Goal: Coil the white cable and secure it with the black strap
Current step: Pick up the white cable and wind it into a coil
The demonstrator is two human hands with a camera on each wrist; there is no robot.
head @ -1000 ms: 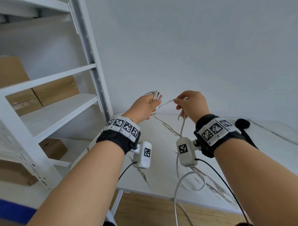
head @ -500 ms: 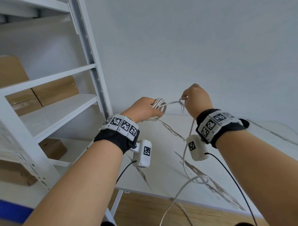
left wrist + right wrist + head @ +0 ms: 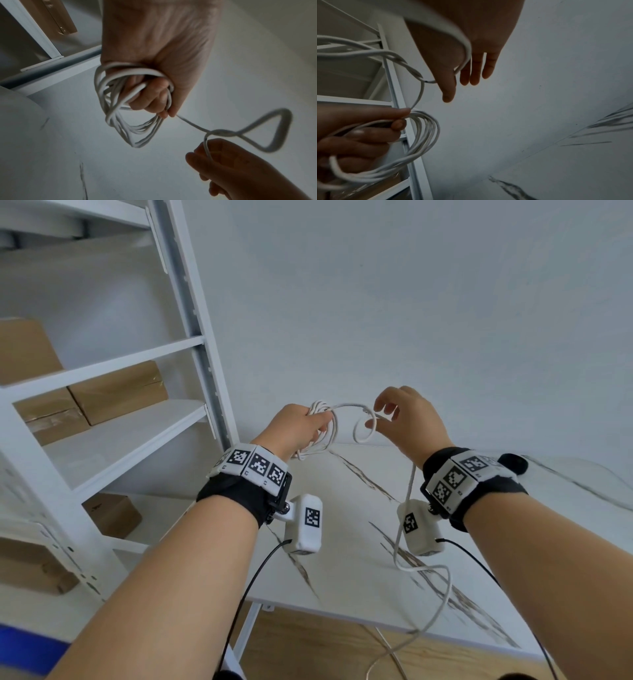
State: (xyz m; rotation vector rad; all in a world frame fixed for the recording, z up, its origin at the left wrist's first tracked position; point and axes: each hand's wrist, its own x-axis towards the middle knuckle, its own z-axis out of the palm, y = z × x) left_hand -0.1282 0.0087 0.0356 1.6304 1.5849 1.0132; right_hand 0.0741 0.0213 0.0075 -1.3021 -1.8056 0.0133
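Observation:
My left hand is raised above the table and grips a coil of white cable of several turns; the left wrist view shows its fingers curled round the coil. A fresh small loop leads from the coil to my right hand. That hand is just right of the coil with fingers spread and relaxed, and the cable only runs across its palm. The rest of the cable hangs down to the table and off its front edge. No black strap is in view.
A white marble-patterned table lies below my hands, against a plain wall. A white metal shelf unit stands close on the left and holds cardboard boxes. Wooden floor shows in front of the table.
My right hand pinched the cable, lifted it and carried a new loop towards the coil; now its fingers have spread and let go. The left hand kept its grip on the coil.

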